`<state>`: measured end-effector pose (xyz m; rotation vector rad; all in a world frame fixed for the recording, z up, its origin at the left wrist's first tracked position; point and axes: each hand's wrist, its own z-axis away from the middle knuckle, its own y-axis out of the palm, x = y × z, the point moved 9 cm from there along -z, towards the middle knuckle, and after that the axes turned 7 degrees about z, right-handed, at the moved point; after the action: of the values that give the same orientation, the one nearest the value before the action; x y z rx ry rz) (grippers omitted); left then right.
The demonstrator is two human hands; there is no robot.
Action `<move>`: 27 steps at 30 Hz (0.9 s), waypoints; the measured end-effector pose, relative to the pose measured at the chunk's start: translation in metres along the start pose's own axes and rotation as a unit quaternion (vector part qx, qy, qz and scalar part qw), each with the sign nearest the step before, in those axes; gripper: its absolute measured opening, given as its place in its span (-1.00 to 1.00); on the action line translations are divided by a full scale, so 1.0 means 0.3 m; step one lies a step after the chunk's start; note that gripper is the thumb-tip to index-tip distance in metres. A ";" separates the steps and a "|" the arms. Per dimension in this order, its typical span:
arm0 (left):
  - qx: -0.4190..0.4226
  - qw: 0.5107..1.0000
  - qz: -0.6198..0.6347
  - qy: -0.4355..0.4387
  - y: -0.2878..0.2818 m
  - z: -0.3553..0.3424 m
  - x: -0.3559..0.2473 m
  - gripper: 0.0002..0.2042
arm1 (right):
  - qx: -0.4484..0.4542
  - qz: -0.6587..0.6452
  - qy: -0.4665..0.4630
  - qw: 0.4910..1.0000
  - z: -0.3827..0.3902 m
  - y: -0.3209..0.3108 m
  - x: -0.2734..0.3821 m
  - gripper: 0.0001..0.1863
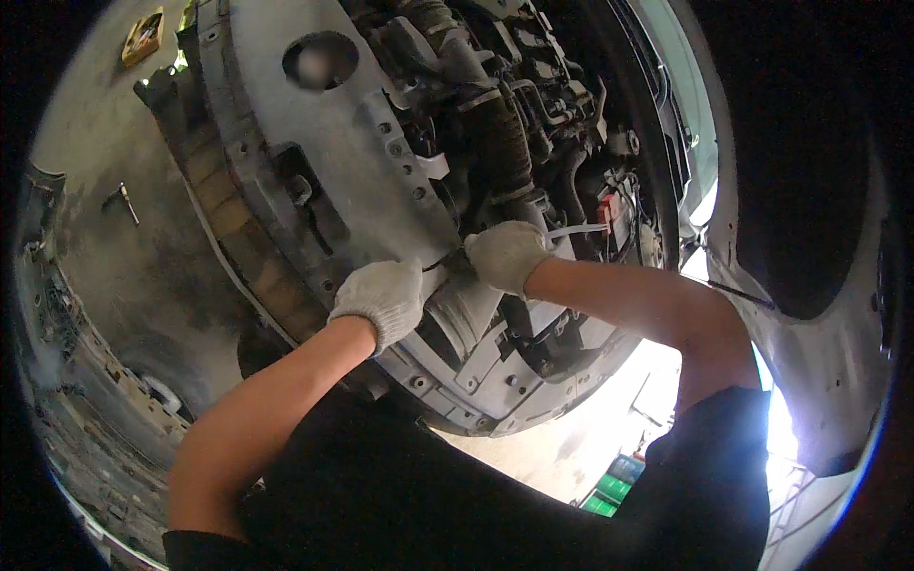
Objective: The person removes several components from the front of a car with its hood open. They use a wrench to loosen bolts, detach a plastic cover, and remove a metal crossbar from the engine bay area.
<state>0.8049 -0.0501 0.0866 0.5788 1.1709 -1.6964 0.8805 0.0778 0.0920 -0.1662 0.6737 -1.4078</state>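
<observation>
Had left hand (pixel 381 300) and right hand (pixel 506 257) at the grey panel's (pixel 352 157) near edge, fingers curled – couldn't tell on what. Hood (pixel 804 366) was up, engine bay (pixel 495 133) exposed – access done. Panel sat left of the hoses; edge work looked unfinished.

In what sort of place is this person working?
Probably a car repair workshop: a car's front end is open with a ribbed hose exposed, and a metal tool lies on the floor.
</observation>
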 end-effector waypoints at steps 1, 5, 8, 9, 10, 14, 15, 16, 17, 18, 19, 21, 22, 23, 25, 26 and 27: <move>-0.002 1.000 -0.004 0.006 -0.001 0.006 -0.005 -0.76 | -0.020 0.007 -0.014 1.000 0.003 -0.001 0.002 -0.79; -0.032 0.999 -0.011 0.043 0.001 0.024 -0.020 -0.72 | -0.083 0.026 -0.100 0.991 0.002 -0.007 0.035 -0.79; -0.038 0.998 -0.007 0.047 0.015 0.007 -0.034 -0.67 | -0.091 0.030 -0.102 0.990 0.043 0.009 0.030 -0.78; -0.057 0.995 -0.035 0.079 0.019 0.006 -0.065 -0.66 | -0.092 0.034 -0.086 0.991 0.060 0.008 0.004 -0.78; -0.061 0.996 -0.010 0.071 -0.004 0.019 -0.026 -0.67 | -0.114 0.037 -0.094 0.988 0.032 -0.012 0.035 -0.81; -0.052 0.997 -0.033 0.056 -0.091 0.044 -0.001 -0.68 | -0.087 -0.018 0.025 0.996 0.034 -0.119 -0.053 -0.80; -0.058 0.996 -0.062 0.033 -0.070 0.039 0.035 -0.68 | -0.056 -0.044 0.066 0.995 0.056 -0.115 -0.109 -0.76; -0.052 0.996 -0.070 0.012 -0.044 0.020 0.058 -0.68 | -0.089 -0.096 0.093 0.987 0.095 -0.116 -0.162 -0.73; -0.019 0.996 -0.083 -0.026 -0.035 0.018 0.063 -0.66 | -0.123 -0.152 0.115 0.974 0.134 -0.103 -0.212 -0.68; 0.013 0.994 -0.086 -0.060 -0.011 0.003 0.032 -0.65 | -0.151 -0.198 0.138 0.959 0.194 -0.076 -0.286 -0.64; 0.028 0.995 -0.066 -0.064 0.005 -0.013 0.010 -0.65 | -0.174 -0.240 0.153 0.943 0.240 -0.040 -0.333 -0.61; 0.070 0.994 -0.047 -0.064 0.048 -0.038 0.000 -0.64 | -0.220 -0.339 0.198 0.893 0.305 0.096 -0.342 -0.56; 0.074 0.994 -0.080 -0.026 0.064 -0.064 -0.021 -0.64 | -0.257 -0.353 0.185 0.880 0.286 0.154 -0.318 -0.55; 0.072 0.992 -0.107 -0.003 0.080 -0.069 -0.018 -0.64 | -0.294 -0.364 0.157 0.870 0.219 0.197 -0.278 -0.54; 0.027 0.995 -0.062 0.072 0.060 -0.008 -0.083 -0.69 | -0.256 -0.388 0.112 0.878 0.135 0.151 -0.200 -0.57; 0.028 0.990 -0.123 0.060 0.068 0.029 -0.178 -0.72 | -0.191 -0.371 0.105 0.903 0.082 0.160 -0.191 -0.62; 0.005 0.994 -0.098 0.050 0.051 0.031 -0.140 -0.72 | -0.124 -0.348 0.091 0.925 0.036 0.144 -0.183 -0.66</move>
<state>0.8379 -0.0413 0.1171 0.5769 1.3274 -1.8568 0.9223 0.1347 0.0977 -0.5191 1.0070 -2.0298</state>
